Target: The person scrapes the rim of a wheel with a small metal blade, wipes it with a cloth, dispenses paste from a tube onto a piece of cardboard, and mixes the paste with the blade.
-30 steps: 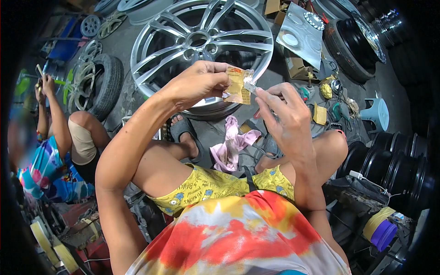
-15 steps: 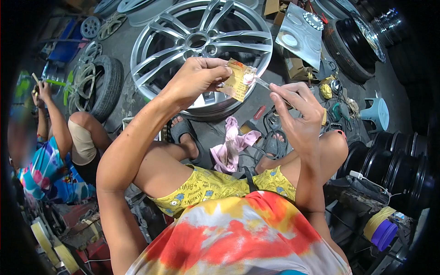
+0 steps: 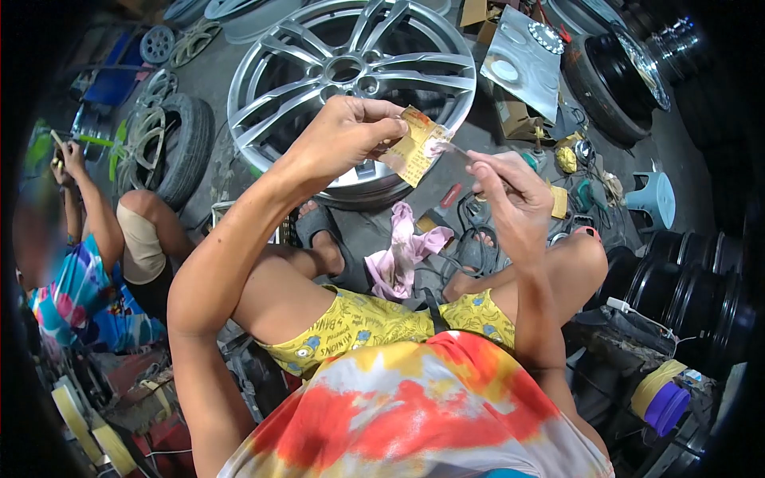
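Note:
My left hand (image 3: 358, 135) pinches a small yellow printed card (image 3: 410, 155) by its left edge, over the near rim of a silver alloy wheel (image 3: 275, 48). A whitish paste (image 3: 434, 148) sits on the card's right part. In my right hand (image 3: 514, 187) is a thin spatula-like blade (image 3: 458, 151), held between thumb and fingers, with its tip at the paste. The fingers hide the tool's handle. The wheel lies face up on the floor beyond both hands.
A pink cloth (image 3: 406, 251) lies between my feet. Cables and tools litter the floor at right, near a light blue stool (image 3: 652, 199). Black rims (image 3: 677, 271) stand at far right. Another person (image 3: 88, 263) sits at left beside a tire (image 3: 191, 143).
My right hand has turned and shifted slightly left, changing the blade's angle at the paste. The paste looks more spread out. The card has tilted a little and moved slightly right.

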The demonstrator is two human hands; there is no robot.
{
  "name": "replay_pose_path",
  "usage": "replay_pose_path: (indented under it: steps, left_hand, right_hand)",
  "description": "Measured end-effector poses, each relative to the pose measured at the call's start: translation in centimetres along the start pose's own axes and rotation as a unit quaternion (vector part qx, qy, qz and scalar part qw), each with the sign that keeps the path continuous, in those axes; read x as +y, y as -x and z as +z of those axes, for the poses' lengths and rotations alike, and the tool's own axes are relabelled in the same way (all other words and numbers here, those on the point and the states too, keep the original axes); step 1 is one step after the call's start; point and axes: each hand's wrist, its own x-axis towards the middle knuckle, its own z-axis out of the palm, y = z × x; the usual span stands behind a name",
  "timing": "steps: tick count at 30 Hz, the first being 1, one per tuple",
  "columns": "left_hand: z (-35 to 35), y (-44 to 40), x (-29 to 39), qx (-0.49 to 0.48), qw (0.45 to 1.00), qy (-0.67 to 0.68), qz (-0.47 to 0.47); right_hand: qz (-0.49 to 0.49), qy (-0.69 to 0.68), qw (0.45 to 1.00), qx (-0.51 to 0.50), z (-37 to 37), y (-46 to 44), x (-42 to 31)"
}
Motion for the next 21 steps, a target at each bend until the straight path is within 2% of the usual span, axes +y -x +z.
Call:
replay_pose_path:
  steps: [3,8,11,13,14,16,18,21]
  left_hand:
    - [-0.1,-0.2,-0.4,-0.014,1.000,-0.019,-0.001]
    - [0.1,-0.2,-0.6,-0.031,0.999,-0.027,0.010]
    - [0.1,-0.1,-0.3,-0.035,0.999,-0.029,0.021]
    - [-0.4,-0.1,0.1,0.004,0.998,-0.056,0.036]
    - [-0.4,0.1,0.7,0.054,0.994,-0.077,0.047]
    - [-2.4,-0.7,0.6,0.093,0.986,-0.068,0.119]
    - [-4.3,-0.3,1.7,0.183,0.969,-0.010,0.167]
    - [-9.1,0.3,1.5,0.199,0.961,0.049,0.184]
  right_hand:
    - [0.026,-0.041,0.998,0.026,0.1,0.3,0.5]
    - [0.108,-0.100,0.989,-0.033,0.3,0.6,1.0]
    - [0.122,-0.125,0.984,-0.042,0.5,0.6,1.0]
    - [0.127,-0.134,0.981,-0.054,0.4,0.7,1.0]
    - [0.132,-0.141,0.979,-0.064,0.2,0.7,1.0]
    - [0.117,-0.137,0.981,-0.075,-0.2,0.8,1.0]
    - [0.106,-0.143,0.983,-0.035,-0.5,1.0,1.2]
    - [0.092,-0.135,0.986,-0.040,-1.3,1.1,1.9]
